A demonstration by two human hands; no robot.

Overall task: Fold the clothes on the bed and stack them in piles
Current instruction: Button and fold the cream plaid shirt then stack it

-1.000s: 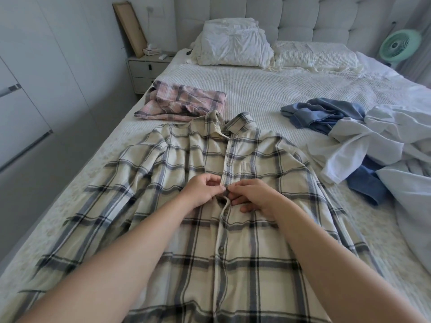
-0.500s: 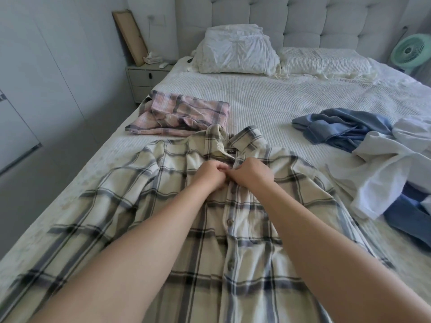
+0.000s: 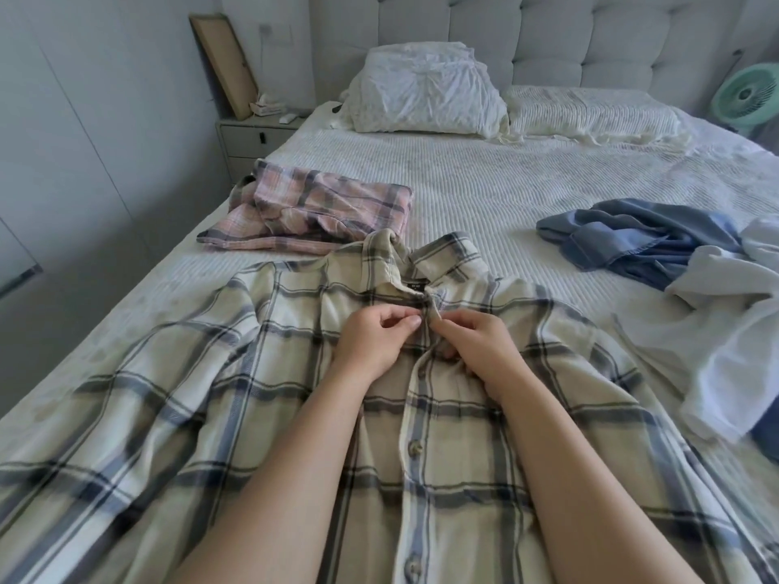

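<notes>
Both the left hand point(image 3: 373, 339) and right hand point(image 3: 476, 343) pinched the cream plaid shirt point(image 3: 253, 373) placket near the collar. One pink plaid garment point(image 3: 320, 212) lay folded; the blue garment point(image 3: 640, 238) and white garment point(image 3: 725, 330) remained unfolded.

cut off: plaid shirt point(image 3: 261, 373) hem and sleeves, below and left of hands | cut off: white garment point(image 3: 725, 330), right | hidden: fabric under right hand point(image 3: 476, 343) fingers

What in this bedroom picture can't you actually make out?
Head view:
- Button under the fingers: left hand and right hand cover the cream plaid shirt placket.
- Shirt hem and sleeve ends: cut off by the frame's edges.
- Collar label: too small to read.
- White garment: crumpled, type unclear.
</notes>
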